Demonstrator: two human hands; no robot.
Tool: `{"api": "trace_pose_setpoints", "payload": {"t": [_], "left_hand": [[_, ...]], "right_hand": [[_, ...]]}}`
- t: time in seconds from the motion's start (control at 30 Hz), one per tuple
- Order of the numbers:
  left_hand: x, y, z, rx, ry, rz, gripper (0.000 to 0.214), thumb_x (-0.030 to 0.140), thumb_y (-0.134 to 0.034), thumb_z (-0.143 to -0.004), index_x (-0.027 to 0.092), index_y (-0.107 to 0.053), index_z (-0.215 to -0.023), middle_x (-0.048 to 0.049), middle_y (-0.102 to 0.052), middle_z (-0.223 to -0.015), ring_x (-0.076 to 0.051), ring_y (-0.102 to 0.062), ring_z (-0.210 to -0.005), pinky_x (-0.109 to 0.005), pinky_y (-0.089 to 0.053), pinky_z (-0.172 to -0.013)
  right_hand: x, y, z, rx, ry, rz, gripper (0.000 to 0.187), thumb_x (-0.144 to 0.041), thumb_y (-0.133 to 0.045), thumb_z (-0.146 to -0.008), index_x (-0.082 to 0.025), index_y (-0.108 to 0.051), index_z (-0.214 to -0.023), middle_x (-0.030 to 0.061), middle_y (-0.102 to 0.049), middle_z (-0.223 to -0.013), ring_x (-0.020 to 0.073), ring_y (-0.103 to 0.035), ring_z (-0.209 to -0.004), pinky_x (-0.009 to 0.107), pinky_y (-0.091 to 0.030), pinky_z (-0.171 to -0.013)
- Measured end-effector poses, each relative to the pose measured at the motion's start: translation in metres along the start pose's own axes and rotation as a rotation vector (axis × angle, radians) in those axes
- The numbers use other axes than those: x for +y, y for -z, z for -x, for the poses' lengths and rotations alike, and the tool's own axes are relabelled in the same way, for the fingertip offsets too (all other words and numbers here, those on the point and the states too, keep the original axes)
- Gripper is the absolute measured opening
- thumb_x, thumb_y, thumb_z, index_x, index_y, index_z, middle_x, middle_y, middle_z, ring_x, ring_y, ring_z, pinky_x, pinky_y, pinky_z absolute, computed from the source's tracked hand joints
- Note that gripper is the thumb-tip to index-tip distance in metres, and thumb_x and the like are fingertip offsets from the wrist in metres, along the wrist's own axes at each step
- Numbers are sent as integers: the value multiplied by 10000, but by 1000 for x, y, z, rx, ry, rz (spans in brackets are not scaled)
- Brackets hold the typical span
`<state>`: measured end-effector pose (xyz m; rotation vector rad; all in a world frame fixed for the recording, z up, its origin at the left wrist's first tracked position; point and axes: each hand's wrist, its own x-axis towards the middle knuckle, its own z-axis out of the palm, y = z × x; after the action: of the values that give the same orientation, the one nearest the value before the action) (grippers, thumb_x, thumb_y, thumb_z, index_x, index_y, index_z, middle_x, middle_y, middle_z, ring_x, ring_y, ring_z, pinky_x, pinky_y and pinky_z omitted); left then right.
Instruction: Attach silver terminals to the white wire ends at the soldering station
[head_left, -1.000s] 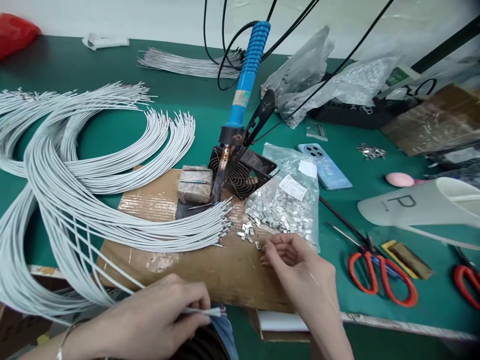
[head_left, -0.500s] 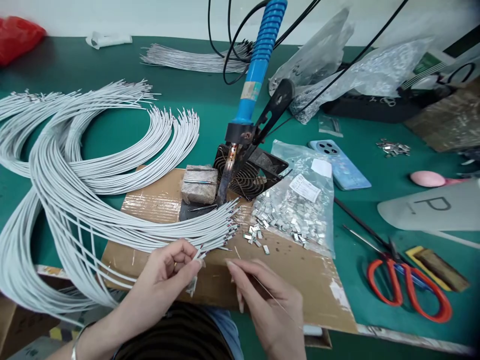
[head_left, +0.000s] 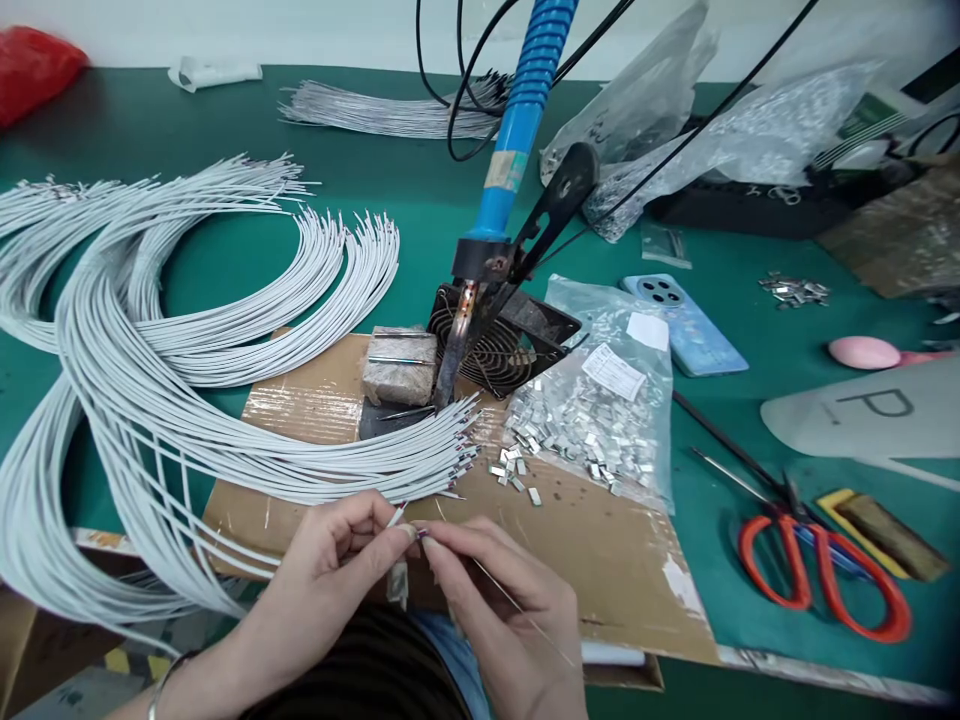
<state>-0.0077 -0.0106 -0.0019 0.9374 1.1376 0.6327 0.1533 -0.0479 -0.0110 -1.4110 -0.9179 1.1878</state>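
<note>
My left hand (head_left: 322, 575) pinches the stripped end of a white wire (head_left: 395, 517) over the near edge of a cardboard sheet (head_left: 600, 560). My right hand (head_left: 499, 600) meets it fingertip to fingertip, pinching something small at the wire tip that I cannot make out; a thin strand runs back over that hand. A bundle of white wires (head_left: 225, 440) fans across the cardboard from the left. Loose metal clips (head_left: 514, 478) lie just beyond my hands, beside a plastic bag of clips (head_left: 600, 420).
A blue-handled soldering iron (head_left: 510, 170) leans on a black fan stand (head_left: 502, 350) next to a sponge block (head_left: 399, 365). Red-handled scissors (head_left: 817, 560), a phone (head_left: 686, 325), a pink object (head_left: 862, 352) and plastic bags (head_left: 675, 110) lie on the right of the green table (head_left: 112, 120).
My left hand rose from the table edge with the wire end. My right hand left the loose clips and came back to meet the left fingertips.
</note>
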Motion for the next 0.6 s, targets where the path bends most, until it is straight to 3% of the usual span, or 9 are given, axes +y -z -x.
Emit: {"api": "trace_pose_setpoints", "payload": {"t": [0.4, 0.6], "left_hand": [[-4, -3, 1, 28, -34, 3, 345, 467, -719, -985, 199, -575, -822, 69, -484, -672, -117, -352, -616, -247, -279, -567], [-1, -2, 5, -7, -20, -39, 323, 435, -702, -995, 213, -538, -828, 66, -474, -696, -129, -354, -643, -260, -282, -590]], "right_hand": [[-1, -6, 3, 44, -67, -102, 151, -248, -788, -861, -310, -918, -908, -9, -616, -658, 97, -458, -542, 225, -393, -516], [8, -6, 4, -19, -235, -259, 111, -339, -820, -850, -270, -907, -857, -35, -532, -645, 65, -387, -480, 211, -304, -453]]}}
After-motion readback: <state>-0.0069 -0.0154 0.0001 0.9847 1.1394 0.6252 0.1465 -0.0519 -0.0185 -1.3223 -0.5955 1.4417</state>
